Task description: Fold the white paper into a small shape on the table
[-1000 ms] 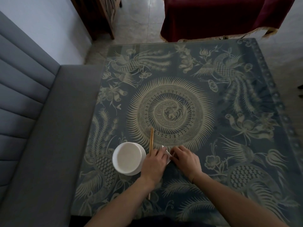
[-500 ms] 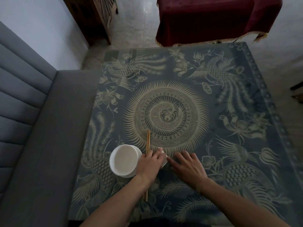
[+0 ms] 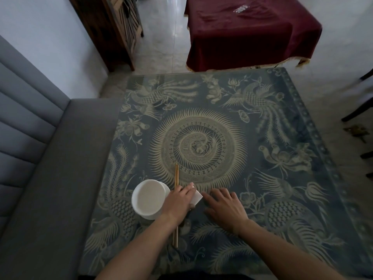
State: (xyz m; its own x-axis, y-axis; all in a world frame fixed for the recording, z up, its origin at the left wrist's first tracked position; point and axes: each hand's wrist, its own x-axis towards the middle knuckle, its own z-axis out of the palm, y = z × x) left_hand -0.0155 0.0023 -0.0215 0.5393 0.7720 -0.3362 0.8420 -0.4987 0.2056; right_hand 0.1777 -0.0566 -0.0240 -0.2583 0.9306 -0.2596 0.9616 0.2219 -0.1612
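Observation:
A small folded white paper (image 3: 196, 197) lies on the patterned table (image 3: 282, 178) near its front edge. My left hand (image 3: 178, 203) rests on top of the paper's left part and presses it down, so only its right corner shows. Just to the right, my right hand (image 3: 224, 207) lies flat on the table with fingers spread; its fingertips are next to the paper's edge, and I cannot tell whether they touch it.
A white bowl (image 3: 148, 199) stands immediately left of my left hand. A pair of wooden chopsticks (image 3: 176, 178) runs front to back under my left wrist. A grey sofa (image 3: 40, 178) borders the table's left side. A red-draped table (image 3: 252, 31) stands beyond.
My right hand has let go of the paper and moved right, flattening onto the table with fingers apart. My left hand stays pressed on the paper. The camera has tilted upward.

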